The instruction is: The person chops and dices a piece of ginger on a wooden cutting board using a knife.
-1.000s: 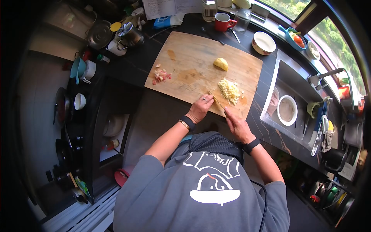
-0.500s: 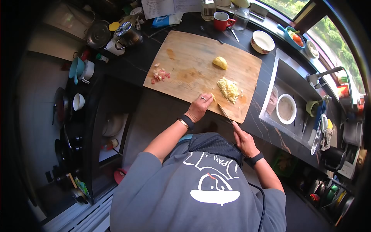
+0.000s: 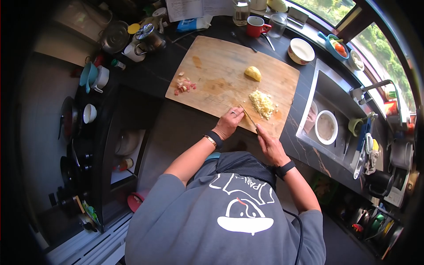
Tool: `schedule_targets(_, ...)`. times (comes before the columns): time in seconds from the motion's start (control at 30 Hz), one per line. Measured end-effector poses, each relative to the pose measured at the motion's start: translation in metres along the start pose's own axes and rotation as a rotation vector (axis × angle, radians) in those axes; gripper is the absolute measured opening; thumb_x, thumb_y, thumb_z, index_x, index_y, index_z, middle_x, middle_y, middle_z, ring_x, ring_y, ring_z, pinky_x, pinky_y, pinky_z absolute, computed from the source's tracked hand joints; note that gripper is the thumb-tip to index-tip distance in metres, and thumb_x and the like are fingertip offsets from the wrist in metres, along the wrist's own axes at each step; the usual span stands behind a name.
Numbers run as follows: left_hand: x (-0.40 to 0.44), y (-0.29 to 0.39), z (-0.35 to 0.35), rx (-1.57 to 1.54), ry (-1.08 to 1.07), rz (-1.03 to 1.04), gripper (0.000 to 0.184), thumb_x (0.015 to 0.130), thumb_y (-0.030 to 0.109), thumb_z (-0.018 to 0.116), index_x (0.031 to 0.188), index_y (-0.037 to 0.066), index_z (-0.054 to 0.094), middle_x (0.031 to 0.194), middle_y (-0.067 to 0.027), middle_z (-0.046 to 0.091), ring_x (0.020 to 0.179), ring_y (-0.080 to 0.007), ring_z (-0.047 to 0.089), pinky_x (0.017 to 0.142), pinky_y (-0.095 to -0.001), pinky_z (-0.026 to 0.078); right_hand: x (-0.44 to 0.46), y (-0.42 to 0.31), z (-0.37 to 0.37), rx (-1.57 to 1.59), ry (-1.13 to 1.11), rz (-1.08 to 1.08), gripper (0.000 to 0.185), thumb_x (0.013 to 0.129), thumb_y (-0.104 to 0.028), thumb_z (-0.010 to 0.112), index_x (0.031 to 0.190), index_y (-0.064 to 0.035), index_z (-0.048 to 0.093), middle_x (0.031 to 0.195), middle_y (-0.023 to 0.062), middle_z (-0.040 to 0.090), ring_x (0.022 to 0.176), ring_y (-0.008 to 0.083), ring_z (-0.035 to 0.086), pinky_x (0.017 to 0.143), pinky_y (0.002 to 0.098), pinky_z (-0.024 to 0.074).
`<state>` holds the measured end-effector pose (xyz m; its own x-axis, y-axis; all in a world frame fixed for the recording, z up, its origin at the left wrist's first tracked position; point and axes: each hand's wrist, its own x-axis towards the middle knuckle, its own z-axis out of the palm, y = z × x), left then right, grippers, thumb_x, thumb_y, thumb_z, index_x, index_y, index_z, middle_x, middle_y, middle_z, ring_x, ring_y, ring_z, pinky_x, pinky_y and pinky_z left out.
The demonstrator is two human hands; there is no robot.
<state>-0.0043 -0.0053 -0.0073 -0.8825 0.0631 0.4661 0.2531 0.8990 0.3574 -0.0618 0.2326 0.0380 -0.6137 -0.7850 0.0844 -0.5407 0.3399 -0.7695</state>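
Note:
In the head view, my right hand (image 3: 270,145) is closed round the handle of a knife (image 3: 250,118). Its blade points up and left, its tip beside the fingertips of my left hand (image 3: 229,121). Those fingers are pressed together at the near edge of the wooden cutting board (image 3: 216,57), on a small yellow strip that looks like potato, now mostly hidden. A heap of diced pale yellow potato (image 3: 261,104) lies right of the blade. Farther back sits a rounded potato piece (image 3: 252,73). Chopped pinkish bits (image 3: 185,85) lie at the board's left.
Right of the board is a sink (image 3: 311,104) containing a white bowl (image 3: 326,126). Behind the board stand a red mug (image 3: 255,27) and a cream bowl (image 3: 301,51). A metal pot (image 3: 151,39) stands at the back left.
My right hand has moved left and slightly up with the knife, bringing the blade against my left fingertips. My left hand has stayed nearly in place.

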Motion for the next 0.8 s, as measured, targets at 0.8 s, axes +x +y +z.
schedule_targets(0.8, 0.001, -0.004, 0.000, -0.026, 0.022, 0.007, 0.027, 0.081, -0.001, 0.061, 0.107, -0.001, 0.068, 0.113, -0.0144, 0.067, 0.106, -0.0302, 0.064, 0.092, -0.0371, 0.053, -0.022, -0.010, -0.015, 0.111, -0.090, 0.184, 0.048, 0.098, -0.010, 0.054, 0.146, -0.0106, 0.045, 0.098, 0.0261, 0.068, 0.088, 0.0436, 0.067, 0.078, 0.0454, 0.0526)
